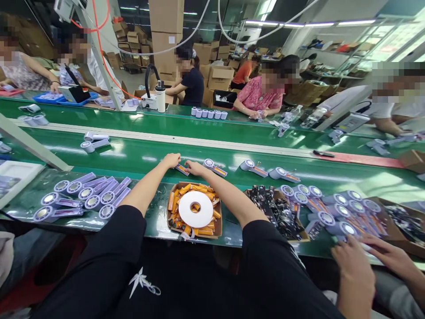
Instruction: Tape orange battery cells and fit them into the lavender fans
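Observation:
My left hand (172, 160) is closed over one end of a lavender handheld fan (182, 169) on the green belt, hiding its round head. An orange strip, apparently a battery, shows in the fan's open handle. My right hand (195, 168) has its fingers curled together at the handle's side; the exact grip is too small to make out. Nearer me, below my hands, a cardboard box (217, 230) holds orange wrapped batteries (207, 231), with a white tape roll (186, 212) lying on them. Just right of my hands, another open fan (215, 167) rests on the belt.
Lavender fans (108, 197) lie in a group at left; more fans (338, 210) are piled at right. A box of black parts (272, 208) stands right of the batteries. A co-worker's hands (357, 257) work at lower right. Several people sit across the belt (139, 155).

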`<state>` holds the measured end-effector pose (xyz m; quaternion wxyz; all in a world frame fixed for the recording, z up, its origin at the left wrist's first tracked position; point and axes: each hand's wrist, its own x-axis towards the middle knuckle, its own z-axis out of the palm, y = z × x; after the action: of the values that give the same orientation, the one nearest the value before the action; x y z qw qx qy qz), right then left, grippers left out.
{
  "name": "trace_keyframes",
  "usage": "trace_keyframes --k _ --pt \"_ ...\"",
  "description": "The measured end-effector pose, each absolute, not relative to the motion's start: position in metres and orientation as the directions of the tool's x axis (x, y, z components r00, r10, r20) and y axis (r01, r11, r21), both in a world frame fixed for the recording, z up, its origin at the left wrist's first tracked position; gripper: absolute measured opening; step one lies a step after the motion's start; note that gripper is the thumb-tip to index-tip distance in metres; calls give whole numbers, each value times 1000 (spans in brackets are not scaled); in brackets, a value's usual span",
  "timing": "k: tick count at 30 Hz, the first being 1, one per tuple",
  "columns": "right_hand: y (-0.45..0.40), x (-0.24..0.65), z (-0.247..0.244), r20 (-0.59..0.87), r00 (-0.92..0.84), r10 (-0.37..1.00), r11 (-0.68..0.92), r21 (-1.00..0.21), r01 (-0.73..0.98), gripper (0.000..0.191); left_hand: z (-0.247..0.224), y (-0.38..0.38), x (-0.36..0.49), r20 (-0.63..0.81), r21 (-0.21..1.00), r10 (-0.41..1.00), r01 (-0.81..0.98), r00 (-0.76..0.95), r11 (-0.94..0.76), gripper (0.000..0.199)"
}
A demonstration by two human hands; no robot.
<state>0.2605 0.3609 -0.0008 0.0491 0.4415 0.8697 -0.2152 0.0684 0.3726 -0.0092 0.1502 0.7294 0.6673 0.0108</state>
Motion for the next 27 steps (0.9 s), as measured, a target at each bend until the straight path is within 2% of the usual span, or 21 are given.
trace_keyframes --k 4,7,9,10,11,12,13,15,18,20,22,25,27 --pt "354 266 9 -227 -547 806 441 -386 810 42 7 364 82 -124 228 986 970 113 -82 42" --pt "344 287 33 -109 -506 856 402 -476 782 36 29 336 90 -2 214 990 967 142 -138 41" --pt "326 314 48 -7 -460 888 383 -541 749 33 40 298 92 80 217 973 949 216 -228 44" --pt "311 331 52 51 -431 901 378 -580 721 33 43 274 91 108 226 945 918 310 -327 47" --pt "293 350 53 114 -403 908 378 -634 674 35 44 247 89 118 238 895 863 430 -446 50" --pt "273 368 53 174 -373 911 383 -693 611 37 44 220 87 132 258 765 723 630 -640 56" --pt "250 386 51 243 -338 909 393 -766 509 40 43 193 85 145 255 633 589 761 -767 63" --pt "203 415 45 310 -255 916 384 -863 330 44 41 149 83 179 200 498 465 848 -863 61" --pt "144 435 41 218 -197 956 259 -942 214 52 43 115 85 288 155 499 474 818 -867 44" --pt "116 428 42 102 -315 944 165 -969 182 57 47 108 89 406 169 541 521 737 -837 42" --pt "94 405 43 29 -489 872 132 -975 177 59 53 107 91 503 171 558 557 660 -813 42" --pt "70 361 41 89 -620 779 242 -956 168 40 62 112 89 544 142 538 561 644 -816 34" --pt "62 341 37 176 -703 689 387 -910 151 40 67 116 81 563 143 563 599 606 -788 34"
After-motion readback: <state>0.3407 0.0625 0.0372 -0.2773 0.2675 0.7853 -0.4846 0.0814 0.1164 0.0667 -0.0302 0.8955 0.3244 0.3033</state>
